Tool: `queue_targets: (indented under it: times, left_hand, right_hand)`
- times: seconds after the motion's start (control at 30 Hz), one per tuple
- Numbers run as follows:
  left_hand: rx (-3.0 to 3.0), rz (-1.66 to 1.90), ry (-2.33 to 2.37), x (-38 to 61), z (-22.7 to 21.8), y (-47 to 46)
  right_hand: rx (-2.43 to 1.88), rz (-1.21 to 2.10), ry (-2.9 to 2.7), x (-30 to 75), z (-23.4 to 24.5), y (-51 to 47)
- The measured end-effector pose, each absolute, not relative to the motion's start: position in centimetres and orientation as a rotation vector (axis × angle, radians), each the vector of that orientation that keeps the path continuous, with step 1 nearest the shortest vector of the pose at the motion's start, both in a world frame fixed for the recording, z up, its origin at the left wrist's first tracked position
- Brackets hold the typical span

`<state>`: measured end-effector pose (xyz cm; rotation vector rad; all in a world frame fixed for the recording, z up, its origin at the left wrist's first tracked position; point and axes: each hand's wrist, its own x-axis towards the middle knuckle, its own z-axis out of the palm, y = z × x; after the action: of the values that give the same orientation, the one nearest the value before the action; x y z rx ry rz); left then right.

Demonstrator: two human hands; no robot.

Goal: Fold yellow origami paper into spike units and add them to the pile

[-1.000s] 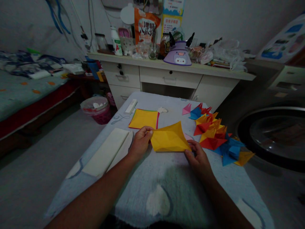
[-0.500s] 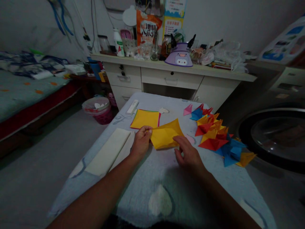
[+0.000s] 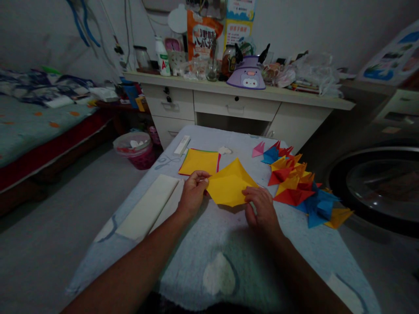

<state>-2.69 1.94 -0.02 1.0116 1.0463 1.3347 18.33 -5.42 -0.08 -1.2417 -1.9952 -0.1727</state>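
Note:
A creased sheet of yellow origami paper [image 3: 231, 185] is held up over the table, one corner pointing away from me. My left hand [image 3: 195, 191] pinches its left corner between thumb and fingers. At the lower right edge, my right hand [image 3: 261, 205] has its fingers against the paper, with the thumb lower down and partly hidden. Just beyond my left hand lies a stack of square coloured paper [image 3: 200, 162], yellow on top with red and green edges showing. To the right sit several folded paper cranes [image 3: 293, 183] in red, yellow, blue and pink.
A folded pale cloth or paper [image 3: 150, 207] lies on the cloth-covered table [image 3: 196, 244] at left. Behind it are a small white box [image 3: 182, 145] and a white scrap [image 3: 224, 150]. A pink bin [image 3: 140, 155] stands on the floor; a washing machine [image 3: 376, 187] is at right.
The yellow paper has opened out wider and its far corner has turned left and up. My right hand has shifted slightly right along its edge. My left hand keeps its pinch.

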Motion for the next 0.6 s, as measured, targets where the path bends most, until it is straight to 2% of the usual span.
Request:
queue_targets:
  times: [0.27, 0.6]
  left_hand:
    - [1.261, 1.252, 0.770, -3.6, 0.8, 1.2]
    - [1.121, 1.091, 0.631, -3.2, 0.9, 1.0]
  right_hand:
    - [-1.386, 0.089, -1.697, 19.7, 0.2, -6.3]
    - [-1.148, 0.708, -1.201, 19.2, 2.2, -6.6]
